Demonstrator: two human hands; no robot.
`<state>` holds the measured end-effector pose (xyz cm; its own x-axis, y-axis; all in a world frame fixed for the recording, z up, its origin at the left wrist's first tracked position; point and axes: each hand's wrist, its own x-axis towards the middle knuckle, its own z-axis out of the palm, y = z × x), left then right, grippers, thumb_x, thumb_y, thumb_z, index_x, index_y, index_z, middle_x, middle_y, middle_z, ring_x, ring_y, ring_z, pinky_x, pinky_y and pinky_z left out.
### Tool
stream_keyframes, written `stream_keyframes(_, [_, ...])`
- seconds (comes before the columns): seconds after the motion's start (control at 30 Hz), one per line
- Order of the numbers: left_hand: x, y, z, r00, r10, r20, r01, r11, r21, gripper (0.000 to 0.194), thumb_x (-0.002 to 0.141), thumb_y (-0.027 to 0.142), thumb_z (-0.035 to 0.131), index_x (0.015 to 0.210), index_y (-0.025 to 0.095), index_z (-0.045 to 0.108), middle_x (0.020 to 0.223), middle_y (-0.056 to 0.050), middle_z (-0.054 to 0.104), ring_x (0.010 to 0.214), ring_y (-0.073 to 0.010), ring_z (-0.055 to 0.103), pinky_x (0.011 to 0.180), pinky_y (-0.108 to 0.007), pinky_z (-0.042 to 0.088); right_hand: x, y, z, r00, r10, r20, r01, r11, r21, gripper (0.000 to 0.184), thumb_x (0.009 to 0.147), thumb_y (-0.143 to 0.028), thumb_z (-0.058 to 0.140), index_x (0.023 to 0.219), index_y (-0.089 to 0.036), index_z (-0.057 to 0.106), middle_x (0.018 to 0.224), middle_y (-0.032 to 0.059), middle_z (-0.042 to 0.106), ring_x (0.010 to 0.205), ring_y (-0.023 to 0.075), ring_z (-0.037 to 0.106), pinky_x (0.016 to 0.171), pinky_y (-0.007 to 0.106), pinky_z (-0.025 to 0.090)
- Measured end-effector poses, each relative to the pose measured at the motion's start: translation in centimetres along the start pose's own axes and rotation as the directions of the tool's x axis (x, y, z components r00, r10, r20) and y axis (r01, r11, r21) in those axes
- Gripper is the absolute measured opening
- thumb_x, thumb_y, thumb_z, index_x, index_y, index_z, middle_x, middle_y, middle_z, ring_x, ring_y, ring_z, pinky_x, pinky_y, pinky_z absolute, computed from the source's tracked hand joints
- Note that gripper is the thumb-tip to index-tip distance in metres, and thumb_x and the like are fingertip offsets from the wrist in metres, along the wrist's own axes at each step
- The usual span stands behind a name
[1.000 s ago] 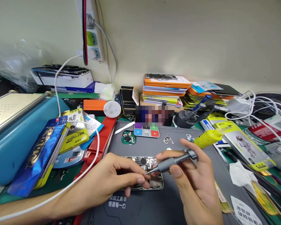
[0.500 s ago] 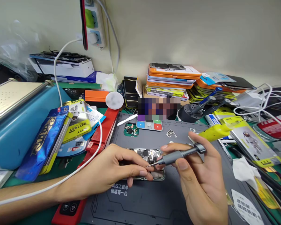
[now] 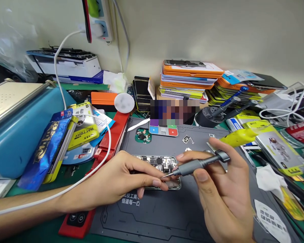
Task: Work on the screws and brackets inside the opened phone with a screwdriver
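My right hand (image 3: 223, 189) holds a grey precision screwdriver (image 3: 195, 166) slantwise, with the forefinger against its cap and the thumb along its underside. Its thin bit points down-left, at the fingertips of my left hand (image 3: 136, 175). Those fingers are closed in a pinch beside the bit; whatever is between them is too small or hidden to make out. Beneath both hands lies an opened phone (image 3: 167, 162), its circuit boards and metal parts exposed. My left hand covers much of the phone's left side.
A grey work mat (image 3: 164, 216) lies under the phone, with small metal parts (image 3: 187, 139) on it. Behind are a tool holder (image 3: 209, 116) and stacked boxes (image 3: 192, 76). A yellow bottle (image 3: 239, 136) stands right; a white cable (image 3: 86, 179) crosses my left forearm.
The view has shifted slightly, so the background sits a little differently. Both hands keep nearly the same pose, the screwdriver bit still at my left fingertips.
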<state>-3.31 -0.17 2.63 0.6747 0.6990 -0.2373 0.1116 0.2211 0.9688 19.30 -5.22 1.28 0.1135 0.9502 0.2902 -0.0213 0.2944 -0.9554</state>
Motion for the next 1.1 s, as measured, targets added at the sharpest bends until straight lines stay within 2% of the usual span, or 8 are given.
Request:
stream_keyframes(0.13, [0.1,0.1,0.0,1.000,-0.006,0.019,0.007,1.000,-0.021,0.017,0.102,0.030,0.073,0.110,0.031,0.088,0.108,0.000,0.086,0.066,-0.0081,0.063,0.062,-0.014,0.053,-0.1,0.0,0.0,1.000,0.002,0.005,-0.002,1.000,-0.014,0.043,0.108,-0.026,0.058,0.148,-0.040,0.051,0.108,0.0055,0.075,0.098,0.0204,0.074,0.068,0.028,0.065])
stream_keyframes(0.3, [0.2,0.2,0.1,0.999,-0.030,0.021,0.031,0.999,-0.033,0.017,0.100,0.032,0.076,0.112,0.030,0.088,0.106,-0.001,0.086,0.069,-0.0105,0.069,0.058,-0.015,0.051,-0.1,-0.2,0.1,1.000,0.017,0.010,-0.017,0.999,-0.033,0.041,0.108,-0.028,0.058,0.146,-0.041,0.051,0.104,0.0056,0.074,0.084,0.0206,0.072,0.054,0.027,0.059])
stream_keyframes(0.47, [0.1,0.1,0.1,0.999,-0.032,0.022,0.032,0.999,-0.006,0.015,0.100,0.031,0.077,0.109,0.030,0.089,0.103,0.000,0.087,0.075,-0.0120,0.073,0.059,-0.014,0.051,0.1,-0.2,0.1,0.999,0.049,0.019,-0.049,0.999,0.012,0.040,0.108,-0.028,0.059,0.146,-0.040,0.053,0.102,0.0042,0.075,0.088,0.0181,0.073,0.066,0.026,0.066])
stream_keyframes(0.63, [0.2,0.0,0.0,1.000,-0.022,0.022,0.022,1.000,-0.004,0.016,0.101,0.029,0.076,0.109,0.032,0.088,0.104,0.001,0.087,0.067,-0.0096,0.069,0.055,-0.014,0.049,0.2,-0.2,0.0,0.998,0.053,0.039,-0.054,0.998,0.026,0.039,0.108,-0.028,0.059,0.145,-0.039,0.053,0.102,0.0043,0.076,0.087,0.0181,0.074,0.069,0.027,0.069])
stream_keyframes(0.83, [0.0,0.0,0.2,0.998,-0.050,0.024,0.050,0.999,-0.021,0.016,0.100,0.032,0.076,0.109,0.028,0.089,0.105,-0.002,0.086,0.071,-0.0130,0.073,0.054,-0.016,0.049,0.3,-0.3,0.1,0.996,0.071,0.060,-0.073,0.997,0.038,0.040,0.108,-0.029,0.059,0.146,-0.040,0.052,0.103,0.0034,0.077,0.085,0.0177,0.074,0.070,0.028,0.070])
stream_keyframes(1.0, [0.1,-0.1,0.3,0.995,-0.082,0.064,0.086,0.994,-0.067,0.016,0.098,0.033,0.078,0.110,0.031,0.088,0.109,0.001,0.086,0.084,-0.0148,0.077,0.058,-0.014,0.051,0.7,-0.4,0.0,0.978,0.179,0.104,-0.194,0.968,0.160,0.038,0.108,-0.032,0.058,0.145,-0.039,0.051,0.102,0.0023,0.076,0.074,0.0168,0.076,0.067,0.031,0.069])
stream_keyframes(1.1, [0.3,-0.1,0.3,0.993,-0.094,0.066,0.093,0.995,0.021,0.018,0.101,0.035,0.076,0.114,0.031,0.087,0.106,0.002,0.086,0.087,-0.0152,0.077,0.063,-0.016,0.052,1.4,-0.5,-0.3,0.967,0.216,0.135,-0.245,0.935,0.256,0.040,0.108,-0.029,0.057,0.147,-0.036,0.051,0.103,0.0017,0.076,0.067,0.0145,0.075,0.066,0.030,0.068])
